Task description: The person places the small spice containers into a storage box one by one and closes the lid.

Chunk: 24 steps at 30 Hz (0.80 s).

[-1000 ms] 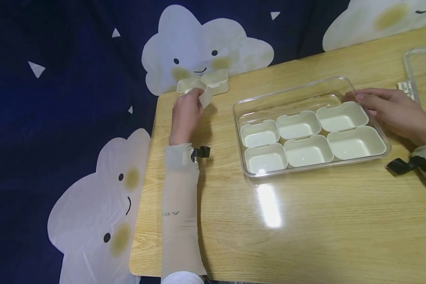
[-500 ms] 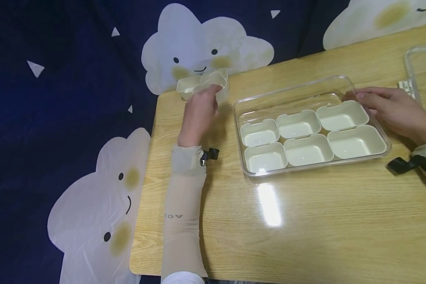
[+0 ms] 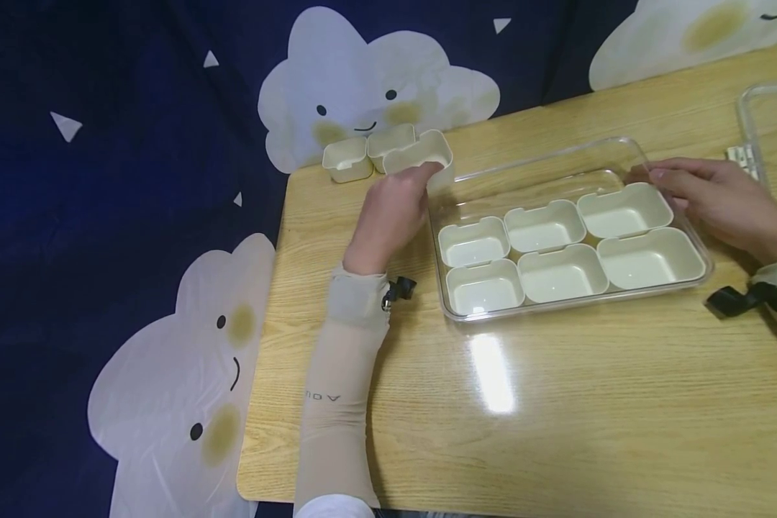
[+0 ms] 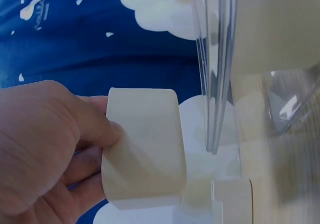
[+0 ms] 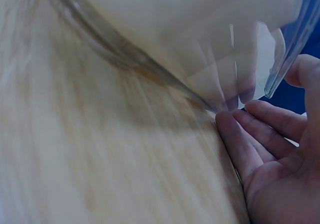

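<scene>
My left hand point(image 3: 395, 208) pinches a cream plastic bin point(image 3: 424, 151) by its wall, thumb on one side and fingers on the other. In the left wrist view this bin point(image 4: 145, 144) shows its smooth underside. It is at the left end of a clear plastic box point(image 3: 570, 167), overlapping its far left corner in the head view. Several similar cream bins point(image 3: 547, 229) stand in two rows inside the box, along its near side. My right hand point(image 3: 719, 198) rests at the box's far right corner; in the right wrist view its straight fingers point(image 5: 270, 129) touch the outer wall.
Two more cream bins, one at the left point(image 3: 347, 162) and one beside it point(image 3: 388, 140), stand at the back left of the wooden table point(image 3: 557, 417). A clear lid-like piece point(image 3: 773, 129) lies at the far right. A dark blue cloud-print curtain point(image 3: 136, 180) hangs behind.
My left hand has carried the bin to the right, away from the two bins at the back left, toward the clear box. My right hand and the box have stayed put.
</scene>
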### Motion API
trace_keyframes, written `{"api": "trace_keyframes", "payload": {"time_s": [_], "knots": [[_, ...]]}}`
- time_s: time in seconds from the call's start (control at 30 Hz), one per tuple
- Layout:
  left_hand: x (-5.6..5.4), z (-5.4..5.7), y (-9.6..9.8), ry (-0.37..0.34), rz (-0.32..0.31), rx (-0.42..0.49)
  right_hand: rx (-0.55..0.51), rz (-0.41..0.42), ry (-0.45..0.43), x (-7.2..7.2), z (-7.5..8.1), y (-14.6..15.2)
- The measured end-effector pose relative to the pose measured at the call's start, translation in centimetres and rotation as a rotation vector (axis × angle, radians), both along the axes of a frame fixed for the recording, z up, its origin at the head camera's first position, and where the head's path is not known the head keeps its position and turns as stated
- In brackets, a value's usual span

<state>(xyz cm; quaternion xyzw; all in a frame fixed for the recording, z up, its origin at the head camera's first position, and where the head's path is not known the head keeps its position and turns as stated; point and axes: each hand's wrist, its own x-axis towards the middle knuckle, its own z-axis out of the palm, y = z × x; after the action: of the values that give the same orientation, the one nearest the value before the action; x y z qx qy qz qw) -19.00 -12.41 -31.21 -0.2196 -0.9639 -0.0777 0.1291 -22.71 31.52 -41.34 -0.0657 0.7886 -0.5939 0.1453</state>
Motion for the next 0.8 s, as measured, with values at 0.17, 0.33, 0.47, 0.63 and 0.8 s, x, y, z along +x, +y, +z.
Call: {"api": "trace_keyframes", "payload": {"time_s": [0.17, 0.33, 0.47, 0.63, 0.8], "knots": [[0.4, 0.0, 0.6, 0.016, -0.059, -0.017, 0.011, 0.004, -0.007, 0.0, 0.1, 0.0], [0.6, -0.2, 1.1, 0.013, -0.113, -0.034, 0.035, 0.003, -0.017, -0.1, 0.1, 0.1], [0.9, -0.3, 1.4, -0.013, -0.138, -0.042, 0.084, -0.001, -0.023, -0.1, 0.0, 0.1], [1.0, -0.4, 1.7, -0.031, -0.167, -0.053, 0.107, -0.005, -0.030, 0.0, 0.0, 0.2], [1.0, -0.6, 1.9, -0.048, -0.201, -0.059, 0.118, -0.008, -0.032, 0.1, 0.2, 0.0]]}}
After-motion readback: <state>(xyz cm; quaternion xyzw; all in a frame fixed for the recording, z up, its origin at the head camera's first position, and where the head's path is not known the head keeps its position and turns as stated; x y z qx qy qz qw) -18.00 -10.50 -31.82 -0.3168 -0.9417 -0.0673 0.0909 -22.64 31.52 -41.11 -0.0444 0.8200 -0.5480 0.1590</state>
